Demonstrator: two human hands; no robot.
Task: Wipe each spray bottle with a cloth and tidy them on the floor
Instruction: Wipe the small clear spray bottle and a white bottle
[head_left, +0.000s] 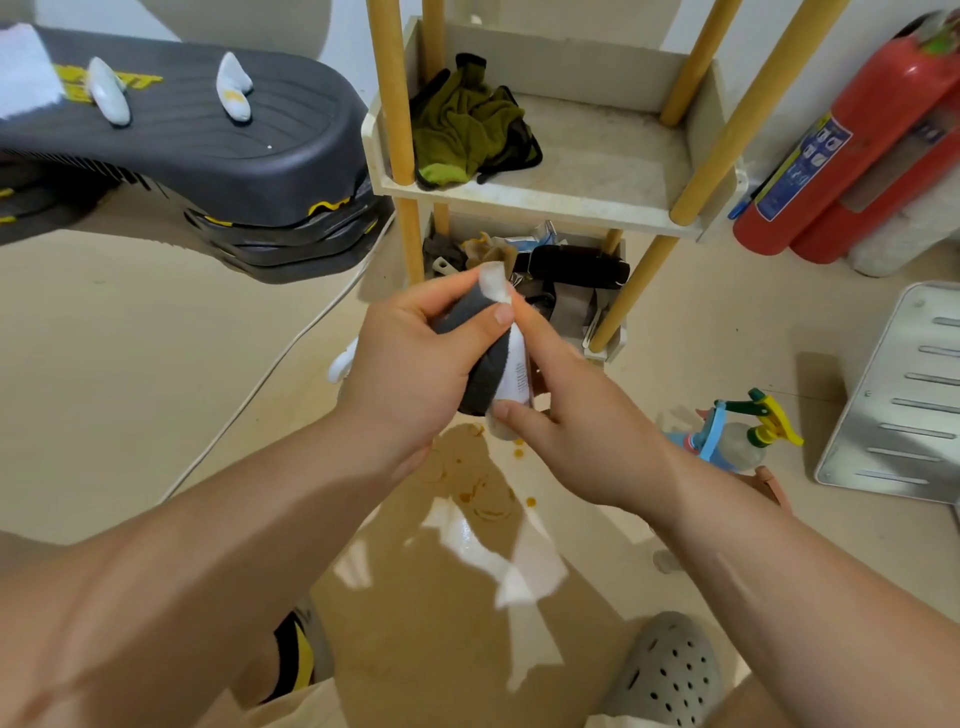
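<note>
In the centre of the head view my left hand grips a dark grey cloth wrapped round a small white bottle. The bottle's white cap end pokes out above my fingers. My right hand holds the bottle's lower end, thumb at its base and index finger along its side. On the floor to the right lie two spray bottles: a clear one with a green and yellow trigger and a blue one close beside it.
A wooden shelf rack stands behind my hands, with an olive cloth on its upper tray. Stacked black steppers sit left, red fire extinguishers and a metal plate right. A white cable crosses the stained floor.
</note>
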